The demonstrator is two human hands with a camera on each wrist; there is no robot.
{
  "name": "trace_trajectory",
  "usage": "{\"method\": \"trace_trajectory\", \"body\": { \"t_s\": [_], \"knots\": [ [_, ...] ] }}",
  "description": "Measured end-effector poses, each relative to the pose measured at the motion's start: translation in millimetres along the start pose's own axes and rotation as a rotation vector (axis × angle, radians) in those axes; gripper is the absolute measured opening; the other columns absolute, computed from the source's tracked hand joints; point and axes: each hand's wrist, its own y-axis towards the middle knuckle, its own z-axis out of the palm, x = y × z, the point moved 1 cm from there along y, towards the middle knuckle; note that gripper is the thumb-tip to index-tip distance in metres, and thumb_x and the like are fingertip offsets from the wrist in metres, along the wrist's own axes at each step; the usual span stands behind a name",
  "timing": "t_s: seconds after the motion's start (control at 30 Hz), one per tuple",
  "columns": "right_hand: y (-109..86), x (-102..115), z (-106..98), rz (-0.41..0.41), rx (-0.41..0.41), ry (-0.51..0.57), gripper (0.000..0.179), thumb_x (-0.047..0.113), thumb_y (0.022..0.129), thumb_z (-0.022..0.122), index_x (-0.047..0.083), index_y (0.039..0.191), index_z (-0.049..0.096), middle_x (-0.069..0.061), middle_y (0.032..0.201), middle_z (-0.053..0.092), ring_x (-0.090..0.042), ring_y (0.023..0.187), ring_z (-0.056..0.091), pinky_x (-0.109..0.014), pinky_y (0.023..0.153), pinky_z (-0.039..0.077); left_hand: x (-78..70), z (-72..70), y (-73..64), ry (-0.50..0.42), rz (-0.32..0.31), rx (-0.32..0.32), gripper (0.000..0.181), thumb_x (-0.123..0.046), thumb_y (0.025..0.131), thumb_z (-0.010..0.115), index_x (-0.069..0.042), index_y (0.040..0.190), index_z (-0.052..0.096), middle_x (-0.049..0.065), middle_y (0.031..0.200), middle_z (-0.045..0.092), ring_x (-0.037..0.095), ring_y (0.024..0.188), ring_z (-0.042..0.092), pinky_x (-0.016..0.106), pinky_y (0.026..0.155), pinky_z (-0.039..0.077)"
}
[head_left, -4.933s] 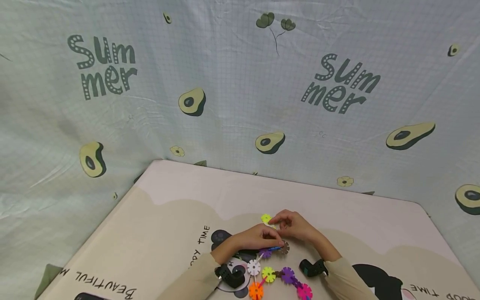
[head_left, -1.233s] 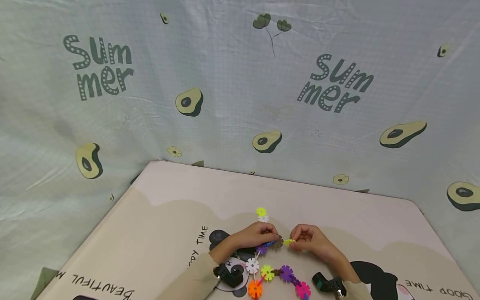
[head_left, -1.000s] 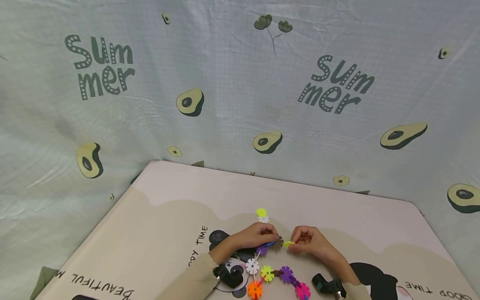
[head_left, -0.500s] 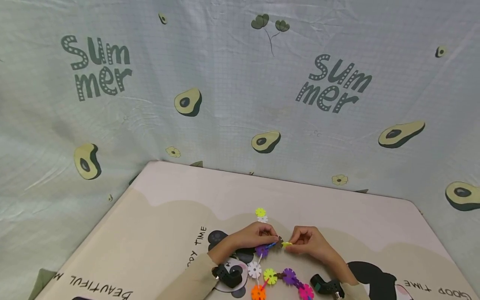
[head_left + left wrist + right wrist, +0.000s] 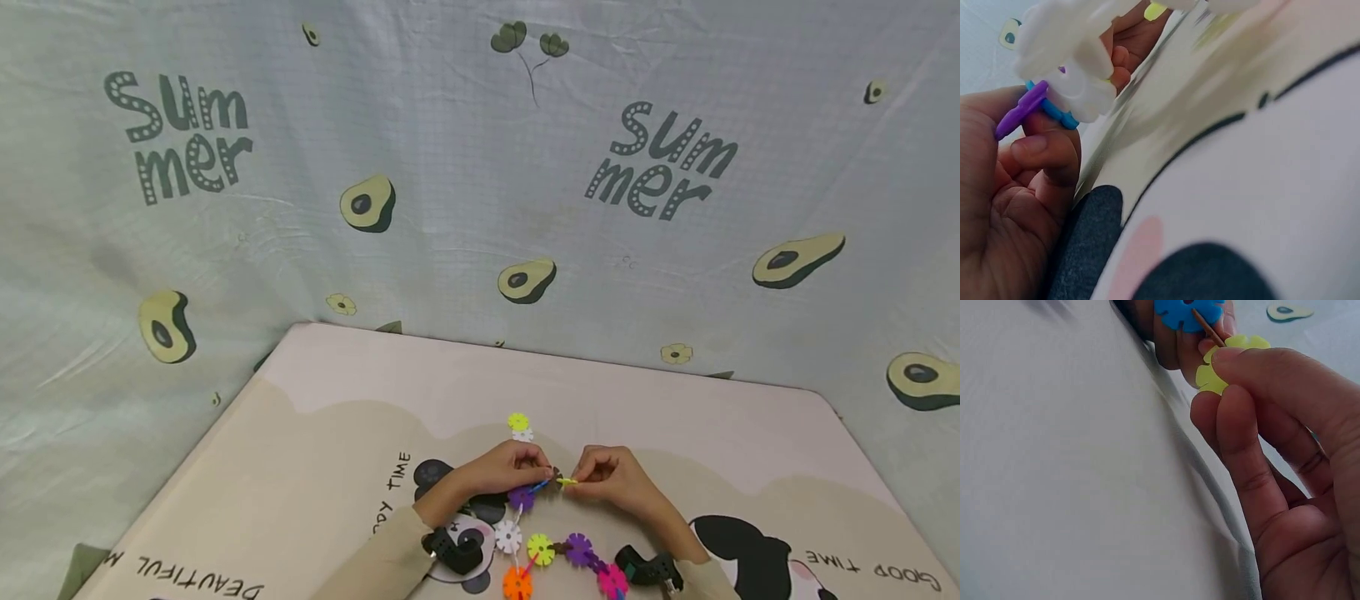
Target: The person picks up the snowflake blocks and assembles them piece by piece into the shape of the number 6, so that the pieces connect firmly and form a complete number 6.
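Observation:
My left hand grips a linked chain of notched plastic snowflake discs by its blue disc. A purple disc joins the blue one, and a thin brown disc sits edge-on in its other side. My right hand pinches a yellow disc between thumb and fingers. That disc meets the brown one; how deep their slots engage, I cannot tell. Lower down, the chain continues through a white disc and an orange disc.
From the orange disc the chain bends right past another yellow disc to a pink disc. Beyond my left hand lie a loose-looking yellow disc and white disc. A printed cloth covers the table; a patterned curtain hangs behind.
Earlier my right hand was by the far yellow and white discs. It came back right with a yellow disc, then moved left until that disc met the brown one. My left hand kept its grip.

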Motion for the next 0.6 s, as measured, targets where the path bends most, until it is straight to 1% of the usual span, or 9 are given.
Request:
{"method": "trace_trajectory", "body": {
  "t_s": [0.1, 0.17, 0.23, 0.27, 0.37, 0.47, 0.5, 0.57, 0.6],
  "knots": [
    [1.5, 0.1, 0.1, 0.009, 0.004, 0.012, 0.009, -0.008, 0.079, 0.075, -0.008, 0.081, 0.066, -0.011, 0.081, 0.065, -0.004, 0.074, 0.061, -0.018, 0.059, 0.05, -2.7, -0.4, -1.5, -0.007, 0.0, -0.01, 0.017, -0.006, 0.096, 0.057, 0.01, 0.098, 0.064, 0.023, 0.09, 0.065, -0.002, 0.066, 0.047, 0.015, 0.064, 0.039],
    [1.5, -0.2, -0.4, 0.019, 0.006, 0.021, 0.009, -0.006, 0.08, 0.075, -0.007, 0.083, 0.066, -0.01, 0.082, 0.065, -0.004, 0.075, 0.061, -0.018, 0.061, 0.051, -4.3, -0.3, -1.9, -0.002, 0.012, -0.012, 0.019, -0.008, 0.096, 0.057, 0.009, 0.098, 0.064, 0.021, 0.093, 0.066, -0.002, 0.07, 0.048, 0.015, 0.067, 0.041],
    [1.1, -0.9, -1.1, 0.029, 0.013, 0.029, 0.009, -0.004, 0.082, 0.074, -0.007, 0.084, 0.066, -0.011, 0.084, 0.065, -0.005, 0.077, 0.062, -0.019, 0.064, 0.052, -4.9, -0.4, -1.8, 0.008, 0.032, -0.009, 0.021, -0.011, 0.097, 0.057, 0.008, 0.098, 0.064, 0.017, 0.093, 0.067, -0.003, 0.072, 0.048, 0.015, 0.069, 0.043],
    [0.8, -1.3, -1.4, 0.04, 0.015, 0.03, 0.01, -0.003, 0.082, 0.074, -0.006, 0.085, 0.066, -0.011, 0.085, 0.065, -0.005, 0.078, 0.062, -0.019, 0.066, 0.052, -4.6, -0.3, -1.6, 0.036, 0.056, -0.008, 0.021, -0.014, 0.097, 0.057, 0.007, 0.097, 0.064, 0.013, 0.092, 0.068, -0.003, 0.072, 0.048, 0.016, 0.069, 0.044],
    [0.2, -2.3, -2.3, 0.063, 0.039, 0.025, 0.01, -0.001, 0.083, 0.074, -0.005, 0.088, 0.066, -0.01, 0.087, 0.065, -0.005, 0.08, 0.062, -0.02, 0.068, 0.053, -4.0, -0.2, -1.2, 0.069, 0.075, -0.005, 0.022, -0.016, 0.098, 0.057, 0.005, 0.097, 0.064, 0.005, 0.089, 0.067, -0.004, 0.07, 0.047, 0.016, 0.068, 0.043],
    [0.0, -3.7, -3.8, 0.101, 0.074, 0.046, 0.009, -0.002, 0.084, 0.072, -0.004, 0.091, 0.066, -0.004, 0.091, 0.066, -0.004, 0.082, 0.062, -0.02, 0.069, 0.052, -4.3, 0.5, -2.0, 0.093, 0.05, -0.003, 0.021, -0.015, 0.098, 0.057, 0.004, 0.097, 0.064, 0.005, 0.087, 0.067, -0.003, 0.068, 0.047, 0.016, 0.066, 0.042],
    [0.0, -4.0, -4.4, 0.113, 0.09, 0.065, 0.009, -0.004, 0.085, 0.07, -0.005, 0.093, 0.066, -0.001, 0.092, 0.067, -0.004, 0.083, 0.062, -0.02, 0.07, 0.053, -5.1, 0.7, -2.6, 0.081, 0.024, -0.003, 0.02, -0.014, 0.097, 0.057, 0.004, 0.098, 0.065, 0.007, 0.087, 0.066, -0.003, 0.067, 0.046, 0.015, 0.066, 0.041],
    [0.4, -4.6, -6.2, 0.13, 0.118, 0.105, 0.008, -0.005, 0.088, 0.066, -0.007, 0.095, 0.064, 0.001, 0.096, 0.067, -0.005, 0.084, 0.064, -0.021, 0.072, 0.053, -5.3, 1.3, -4.1, 0.087, 0.006, 0.003, 0.018, -0.012, 0.097, 0.056, 0.004, 0.097, 0.065, 0.009, 0.084, 0.065, -0.002, 0.065, 0.045, 0.016, 0.064, 0.04],
    [0.9, -4.7, -6.9, 0.133, 0.129, 0.119, 0.006, -0.006, 0.09, 0.063, -0.008, 0.096, 0.063, 0.003, 0.096, 0.067, -0.005, 0.085, 0.064, -0.022, 0.073, 0.054, -5.3, 1.5, -5.0, 0.086, -0.004, 0.009, 0.018, -0.011, 0.097, 0.057, 0.004, 0.097, 0.065, 0.008, 0.083, 0.065, -0.002, 0.064, 0.045, 0.016, 0.064, 0.039]
  ]
}}
